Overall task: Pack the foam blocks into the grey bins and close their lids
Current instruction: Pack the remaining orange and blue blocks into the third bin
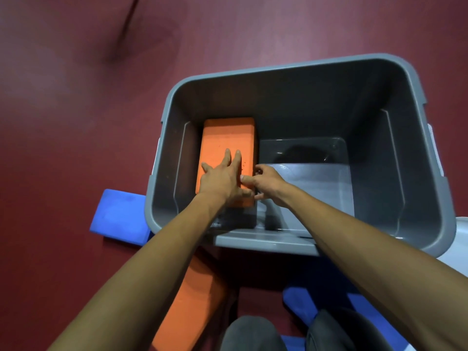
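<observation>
The orange block [222,138] lies flat on the bottom of the bin [291,69], against its left wall. My left hand [222,178] rests on the block's top face, fingers straight and spread, gripping nothing. My right hand [266,184] is at the block's right long edge, with thumb and fingers curled round that edge in what I read as a pinch. Something dark shows under the near end of the block (I cannot tell whether it is a shadow or another thing), so I cannot confirm that the block sits level.

Hazard 1: if it rides on something, downward pressure from the flat hand could rock it or leave it tilted, and that costs space for later layers.

Hazard 2: foam gives under load. A hard pinch at the edge could dent it, and a sideways release could drag the block off the wall and open a gap that wastes floor area in the bin.

Hazard 3: both forearms cross the near rim, so leaning weight there could tip or slide the bin on the floor [76,122].

Hazard 4: a blue block [119,216] lies tucked just beside the bin's left wall, a spare orange block [187,307] lies by my knee, and a second blue block [298,300] lies lower right. All are low in my view and partly hidden by my arms, so I judge a blind reach for any of them likely to fumble.
</observation>
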Available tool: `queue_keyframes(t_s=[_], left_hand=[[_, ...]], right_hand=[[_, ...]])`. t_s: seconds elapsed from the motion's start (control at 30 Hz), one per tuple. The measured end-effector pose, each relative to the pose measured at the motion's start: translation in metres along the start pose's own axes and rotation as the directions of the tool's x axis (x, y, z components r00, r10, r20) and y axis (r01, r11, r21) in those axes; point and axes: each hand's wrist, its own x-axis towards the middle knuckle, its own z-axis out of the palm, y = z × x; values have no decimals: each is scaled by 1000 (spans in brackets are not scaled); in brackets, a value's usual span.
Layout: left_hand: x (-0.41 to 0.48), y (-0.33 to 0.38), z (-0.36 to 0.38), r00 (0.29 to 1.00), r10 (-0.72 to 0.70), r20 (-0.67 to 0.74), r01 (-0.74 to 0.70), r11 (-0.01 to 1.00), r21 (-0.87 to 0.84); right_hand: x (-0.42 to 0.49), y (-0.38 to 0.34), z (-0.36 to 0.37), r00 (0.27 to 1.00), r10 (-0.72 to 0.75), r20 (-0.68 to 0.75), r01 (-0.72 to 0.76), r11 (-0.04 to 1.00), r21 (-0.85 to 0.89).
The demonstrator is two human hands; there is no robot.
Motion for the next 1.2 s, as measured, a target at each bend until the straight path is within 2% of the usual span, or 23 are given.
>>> queue_keyframes(t_s=[0.13, 0.4, 0.6, 1.2], left_hand=[[3, 0, 1, 1000, 5, 6, -5, 1000, 25], [-4, 5, -2, 1000, 8, 11, -8, 999, 48], [-6, 7, -3, 1000, 11, 9, -12, 997, 76], [3, 4, 9, 1000, -6, -5, 7, 1000, 31]], right_hand=[[1, 0, -3, 1000, -2, 19, 2, 1000, -4], [-7, -3, -8, 997, 23, 74, -10, 984, -179], [-7, -3, -9, 996, -22, 84, 47, 947, -318], [-3, -2, -13, 992, 37, 120, 6, 941, -339]])
